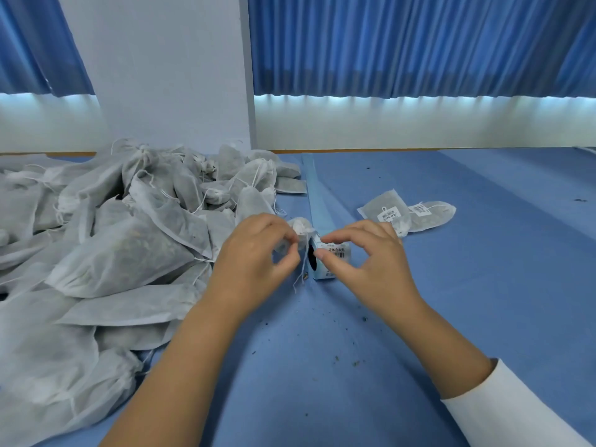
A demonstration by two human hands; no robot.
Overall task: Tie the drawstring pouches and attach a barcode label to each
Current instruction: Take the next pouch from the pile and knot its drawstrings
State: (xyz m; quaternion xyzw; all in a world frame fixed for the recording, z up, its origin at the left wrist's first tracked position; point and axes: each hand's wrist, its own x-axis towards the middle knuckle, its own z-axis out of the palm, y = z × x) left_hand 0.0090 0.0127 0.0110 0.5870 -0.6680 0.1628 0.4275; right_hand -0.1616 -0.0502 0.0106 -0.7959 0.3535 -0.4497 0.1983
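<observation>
A large heap of white drawstring pouches (122, 240) is observed on the left part of the blue tabletop (451, 285); dark contents are seen faintly through the fabric, and loose strings trail from many necks.

Just right of the heap, the left hand (258, 253) is held over the tabletop. Its grip is closed: thumb and forefinger are pinched on the gathered neck of a small pouch (298, 230), most of which is hidden behind the hand. A thin white string (301, 269) is seen hanging from this pinch toward the tabletop.

Immediately to the right, a roll of barcode labels (327, 261) is noted lying on its side (dark core facing the left hand). A blue liner strip (317, 195) runs from it away toward the wall.

The right hand (367, 256) is positioned at the roll, thumb and forefinger brought together on a label edge at the roll's near face. A white sleeve (516, 411) covers the right forearm.

Farther right, two labelled pouches (406, 214) lie flat, overlapping, apart from the heap.

Dark crumbs (335, 358) are scattered on the near tabletop.
</observation>
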